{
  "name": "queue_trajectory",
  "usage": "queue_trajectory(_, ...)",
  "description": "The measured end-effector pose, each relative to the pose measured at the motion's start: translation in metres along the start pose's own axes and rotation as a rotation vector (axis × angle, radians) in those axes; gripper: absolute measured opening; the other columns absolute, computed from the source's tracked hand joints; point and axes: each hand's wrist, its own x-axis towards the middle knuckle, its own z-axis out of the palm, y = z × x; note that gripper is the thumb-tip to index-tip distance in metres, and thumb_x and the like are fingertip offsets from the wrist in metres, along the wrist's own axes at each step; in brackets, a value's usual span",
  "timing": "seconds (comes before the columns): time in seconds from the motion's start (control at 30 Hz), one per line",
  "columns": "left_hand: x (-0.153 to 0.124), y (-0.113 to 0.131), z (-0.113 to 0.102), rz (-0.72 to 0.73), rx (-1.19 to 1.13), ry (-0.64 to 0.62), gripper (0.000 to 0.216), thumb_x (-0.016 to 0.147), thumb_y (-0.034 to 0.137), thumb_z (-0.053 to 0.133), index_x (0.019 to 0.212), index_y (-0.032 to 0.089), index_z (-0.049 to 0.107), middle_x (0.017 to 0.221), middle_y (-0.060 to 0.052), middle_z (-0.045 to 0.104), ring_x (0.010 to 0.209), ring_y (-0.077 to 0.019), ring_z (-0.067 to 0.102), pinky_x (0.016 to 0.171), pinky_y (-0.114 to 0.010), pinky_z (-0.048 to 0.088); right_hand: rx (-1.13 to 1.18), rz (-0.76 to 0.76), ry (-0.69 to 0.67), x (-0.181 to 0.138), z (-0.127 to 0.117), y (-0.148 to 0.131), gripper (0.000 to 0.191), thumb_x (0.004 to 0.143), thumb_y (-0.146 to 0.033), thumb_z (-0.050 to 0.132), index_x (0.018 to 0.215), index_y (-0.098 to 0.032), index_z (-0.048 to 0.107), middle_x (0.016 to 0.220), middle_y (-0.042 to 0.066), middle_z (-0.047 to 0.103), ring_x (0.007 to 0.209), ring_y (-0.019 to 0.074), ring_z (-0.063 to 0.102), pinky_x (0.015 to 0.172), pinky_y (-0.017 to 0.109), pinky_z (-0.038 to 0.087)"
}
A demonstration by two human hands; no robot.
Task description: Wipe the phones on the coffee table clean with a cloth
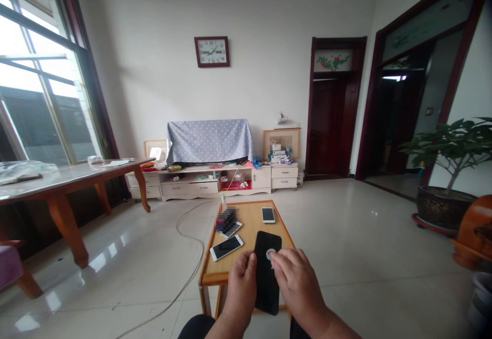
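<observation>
A black smartphone [266, 288] is held upright in front of me, over the near end of the small wooden table [251, 211]. My left hand [243, 282] is closed on its left edge, thumb on the face turned to me. The fingers of my right hand [294, 272] are pinched together at its upper right. At their tips is a small whitish, roundish thing [270, 253], against or just in front of the phone; its kind is too small to make out. On the table lie a white-framed phone [226, 248] at left and another white phone [268, 215] at the far right.
A blurred dark object [226, 219] stands at the table's far left, partly over another phone [232, 230]. A pale cable [200, 249] runs along the floor at left. Beyond are a low cabinet [192, 189], a larger table [77, 177] and a potted plant [446, 200].
</observation>
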Motion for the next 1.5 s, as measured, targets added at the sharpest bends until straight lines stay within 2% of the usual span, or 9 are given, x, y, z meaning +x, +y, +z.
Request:
queue_trajectory(0.13, 0.002, -0.002, -0.001, 0.0, -0.011, 0.034, 0.043, 0.089, 0.059, 0.061, 0.099, 0.019, 0.072, 0.094, -0.006, 0.075, 0.097, -0.026, 0.066, 0.089, -0.036, 0.05, 0.054, -0.179, -0.099, -0.025, 0.006, -0.019, 0.036, 0.1, -0.016, 0.048, 0.129, -0.023, 0.068, 0.101, 0.008, 0.072, 0.083, 0.022, 0.064, 0.078, 0.035, 0.055)
queue_trajectory(0.3, -0.001, 0.003, 0.002, 0.024, -0.015, -0.04, 0.043, 0.09, 0.058, 0.061, 0.103, 0.019, 0.072, 0.097, -0.007, 0.077, 0.096, -0.0259, 0.067, 0.089, -0.036, 0.05, 0.013, 0.071, 0.019, 0.009, 0.004, 0.007, 0.034, 0.104, -0.019, 0.044, 0.123, -0.023, 0.072, 0.097, 0.009, 0.067, 0.086, 0.0209, 0.065, 0.081, 0.033, 0.054)
queue_trajectory(0.37, 0.0, 0.006, 0.001, 0.031, -0.005, -0.048, 0.043, 0.091, 0.058, 0.06, 0.104, 0.019, 0.073, 0.099, -0.007, 0.077, 0.097, -0.0262, 0.067, 0.09, -0.036, 0.05, 0.013, 0.11, 0.038, 0.017, 0.005, 0.009, 0.033, 0.105, -0.021, 0.044, 0.123, -0.023, 0.071, 0.097, 0.009, 0.066, 0.083, 0.0196, 0.065, 0.08, 0.031, 0.053)
queue_trajectory(0.57, 0.005, 0.005, -0.005, 0.058, 0.038, 0.023, 0.043, 0.089, 0.058, 0.062, 0.104, 0.019, 0.075, 0.103, -0.009, 0.078, 0.104, -0.0283, 0.068, 0.096, -0.038, 0.049, 0.062, -0.071, -0.169, -0.01, 0.015, -0.029, 0.031, 0.103, -0.019, 0.043, 0.105, -0.026, 0.072, 0.081, 0.003, 0.063, 0.069, 0.0163, 0.064, 0.065, 0.025, 0.047)
queue_trajectory(0.8, 0.0, 0.002, -0.003, 0.064, 0.046, -0.092, 0.045, 0.093, 0.06, 0.057, 0.103, 0.019, 0.073, 0.098, -0.008, 0.077, 0.094, -0.0253, 0.068, 0.088, -0.035, 0.051, -0.012, 0.159, 0.009, 0.03, 0.013, 0.002, 0.029, 0.104, -0.025, 0.045, 0.119, -0.024, 0.07, 0.097, 0.007, 0.067, 0.084, 0.0201, 0.068, 0.078, 0.029, 0.052)
queue_trajectory(1.0, 0.001, -0.002, -0.008, 0.08, 0.011, -0.065, 0.04, 0.092, 0.057, 0.059, 0.096, 0.02, 0.071, 0.095, -0.008, 0.078, 0.092, -0.0254, 0.069, 0.087, -0.035, 0.052, 0.01, 0.012, -0.114, 0.004, 0.029, -0.014, 0.032, 0.108, -0.028, 0.041, 0.127, -0.027, 0.066, 0.087, 0.004, 0.064, 0.074, 0.0189, 0.068, 0.067, 0.028, 0.049)
queue_trajectory(1.2, 0.002, -0.006, -0.009, 0.092, 0.08, -0.076, 0.04, 0.093, 0.056, 0.058, 0.102, 0.02, 0.073, 0.098, -0.008, 0.078, 0.096, -0.0263, 0.069, 0.089, -0.036, 0.051, -0.037, 0.17, 0.025, 0.027, 0.027, 0.012, 0.028, 0.107, -0.027, 0.042, 0.113, -0.021, 0.068, 0.098, 0.009, 0.067, 0.086, 0.0223, 0.07, 0.077, 0.032, 0.051)
queue_trajectory(1.4, 0.001, -0.011, -0.008, 0.079, 0.041, -0.166, 0.039, 0.093, 0.054, 0.06, 0.106, 0.019, 0.072, 0.105, -0.009, 0.077, 0.1, -0.0266, 0.069, 0.092, -0.036, 0.051, 0.067, 0.132, -0.097, 0.026, 0.032, -0.002, 0.025, 0.105, -0.025, 0.044, 0.112, -0.026, 0.068, 0.098, 0.005, 0.067, 0.083, 0.0193, 0.069, 0.071, 0.029, 0.05)
queue_trajectory(1.5, -0.002, -0.013, -0.008, 0.055, 0.028, -0.207, 0.037, 0.089, 0.051, 0.066, 0.107, 0.019, 0.071, 0.1, -0.008, 0.076, 0.094, -0.0247, 0.068, 0.085, -0.033, 0.051, 0.078, 0.162, -0.034, 0.033, 0.03, 0.0, 0.025, 0.105, -0.025, 0.043, 0.109, -0.023, 0.068, 0.097, 0.005, 0.066, 0.085, 0.02, 0.069, 0.076, 0.03, 0.051)
